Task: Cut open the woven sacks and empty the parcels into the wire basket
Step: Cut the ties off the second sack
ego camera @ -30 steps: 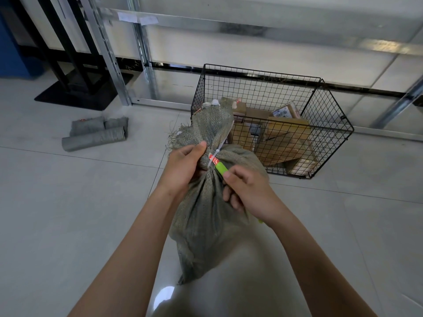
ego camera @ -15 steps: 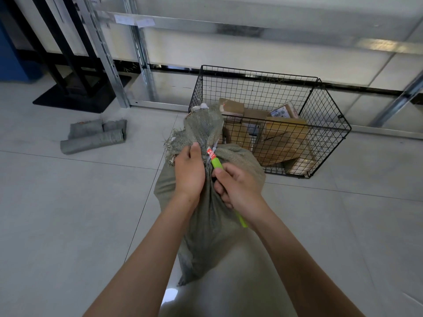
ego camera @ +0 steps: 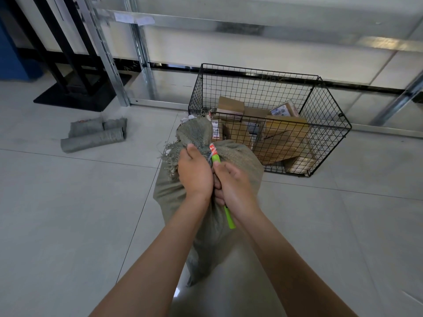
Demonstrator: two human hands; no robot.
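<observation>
Woven sack [ego camera: 174,195], grey-green and full, stands on the tiled floor [ego camera: 68,213] at mid-view, with its gathered neck pointing to twelve o'clock. At one o'clock from it, just behind its top, the black wire basket [ego camera: 329,124] sits on the floor with brown cardboard parcels [ego camera: 281,138] inside. Rolled empty sacks [ego camera: 93,138] lie well apart at ten o'clock. The left hand [ego camera: 194,172] grips the bunched neck, its fingers [ego camera: 190,151] curled round the cloth. The right hand [ego camera: 235,186], touching it at three o'clock, wraps its fingers round a green cutter [ego camera: 229,217], whose upper end meets the neck beside a red tag [ego camera: 212,148]. The blade is hidden.
</observation>
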